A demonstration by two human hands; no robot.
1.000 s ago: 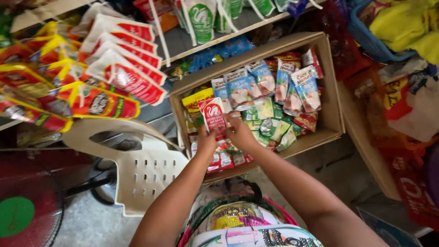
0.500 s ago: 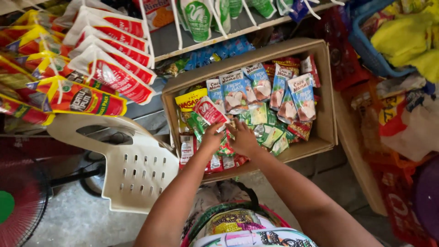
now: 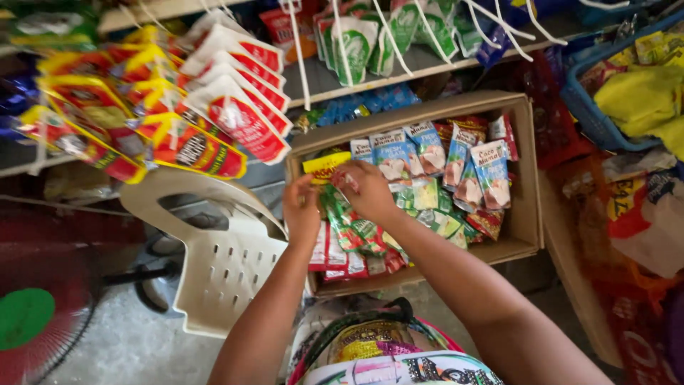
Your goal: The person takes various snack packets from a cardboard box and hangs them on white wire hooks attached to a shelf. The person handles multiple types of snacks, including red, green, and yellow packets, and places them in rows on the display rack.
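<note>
Sachets (image 3: 356,232) fill the cardboard box (image 3: 524,214); both hands (image 3: 303,210) (image 3: 367,189) pinch some

A small shop, crammed with packaged goods: just under the left hand (image 3: 302,212) sits a cardboard box (image 3: 524,214) full of small sachets (image 3: 490,171), red-and-white pouches (image 3: 235,117) hang in rows up to its left, green packets (image 3: 356,43) dangle from white hooks (image 3: 299,50) above, and a blue basket (image 3: 591,114) of yellow bags stands far right
</note>
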